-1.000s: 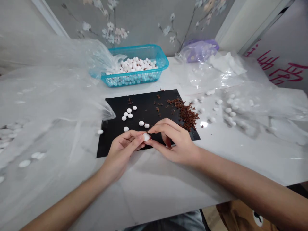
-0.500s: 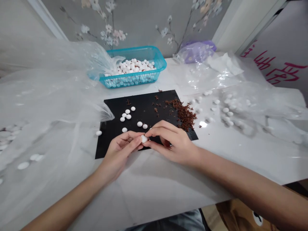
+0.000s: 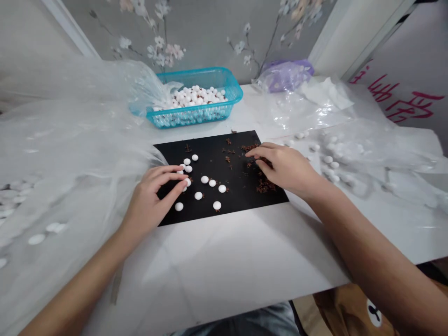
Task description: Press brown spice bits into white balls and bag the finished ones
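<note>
My left hand (image 3: 154, 191) is at the left side of the black mat (image 3: 241, 200), thumb and fingertips closed on a white ball (image 3: 188, 182) with a brown bit beside it. My right hand (image 3: 280, 165) reaches over the pile of small brown pieces (image 3: 266, 185) at the mat's right side, fingers curled down with thumb and index apart; whether a piece is between them is too small to tell. Several white balls lie on the mat, among them one near the front edge (image 3: 217, 205) with a brown piece under it.
Behind the mat stands a blue basket (image 3: 196, 116) of white balls with brown bits. Large clear plastic bags (image 3: 70, 140) cover the left side, with white balls inside. More clear plastic (image 3: 378, 149) and a purple package (image 3: 290, 72) lie to the right.
My hands have parted from the ball they held together at the mat's front. The left moved left and up to the balls, the right moved to the brown pile. More balls show at the front.
</note>
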`<state>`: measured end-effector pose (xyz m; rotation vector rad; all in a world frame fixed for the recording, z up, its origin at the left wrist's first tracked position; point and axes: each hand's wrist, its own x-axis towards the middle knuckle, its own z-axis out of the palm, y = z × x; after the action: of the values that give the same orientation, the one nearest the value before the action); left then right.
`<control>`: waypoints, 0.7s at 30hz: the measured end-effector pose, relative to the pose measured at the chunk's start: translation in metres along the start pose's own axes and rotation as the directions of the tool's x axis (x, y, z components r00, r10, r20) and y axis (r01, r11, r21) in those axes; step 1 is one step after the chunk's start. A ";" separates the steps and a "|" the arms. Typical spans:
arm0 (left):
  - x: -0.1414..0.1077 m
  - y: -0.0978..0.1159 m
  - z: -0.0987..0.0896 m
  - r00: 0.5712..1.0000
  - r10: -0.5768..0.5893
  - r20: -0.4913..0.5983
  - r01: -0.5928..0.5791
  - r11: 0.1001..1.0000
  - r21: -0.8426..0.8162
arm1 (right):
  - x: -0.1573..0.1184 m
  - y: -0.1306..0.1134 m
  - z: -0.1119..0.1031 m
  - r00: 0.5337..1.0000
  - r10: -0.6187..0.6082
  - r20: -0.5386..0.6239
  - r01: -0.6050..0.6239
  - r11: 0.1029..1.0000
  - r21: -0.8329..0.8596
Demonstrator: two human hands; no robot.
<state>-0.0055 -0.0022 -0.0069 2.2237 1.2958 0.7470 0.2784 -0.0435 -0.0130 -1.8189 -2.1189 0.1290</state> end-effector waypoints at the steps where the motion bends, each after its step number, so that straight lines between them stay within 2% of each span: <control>1: 0.000 -0.002 0.001 0.999 0.006 0.031 -0.006 1.000 0.015 | 0.000 0.000 0.000 1.000 -0.011 0.029 0.012 1.000 -0.012; 7: -0.001 -0.007 0.001 0.992 0.047 0.119 -0.057 0.995 0.084 | 0.001 -0.002 -0.001 0.993 -0.074 0.086 0.072 0.997 0.033; 12: 0.003 -0.016 -0.003 0.991 0.075 0.107 -0.092 0.981 0.169 | 0.001 -0.002 0.001 0.995 -0.048 0.091 0.045 0.998 0.035; 15: 0.003 -0.017 -0.003 0.995 0.060 0.079 -0.075 0.977 0.202 | 0.000 -0.005 0.001 0.995 -0.028 0.093 0.028 1.000 0.004; 18: 0.003 -0.015 -0.003 0.998 0.047 0.043 -0.056 0.967 0.250 | -0.001 -0.008 0.001 0.999 -0.036 0.039 0.035 0.999 0.015; 21: 0.002 -0.015 -0.003 0.998 0.068 0.016 -0.069 0.965 0.252 | -0.002 -0.012 0.001 0.998 -0.040 -0.046 0.046 0.989 0.138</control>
<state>-0.0161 0.0070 -0.0131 2.4803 1.3832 0.6270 0.2670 -0.0469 -0.0107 -1.6803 -2.0638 0.2193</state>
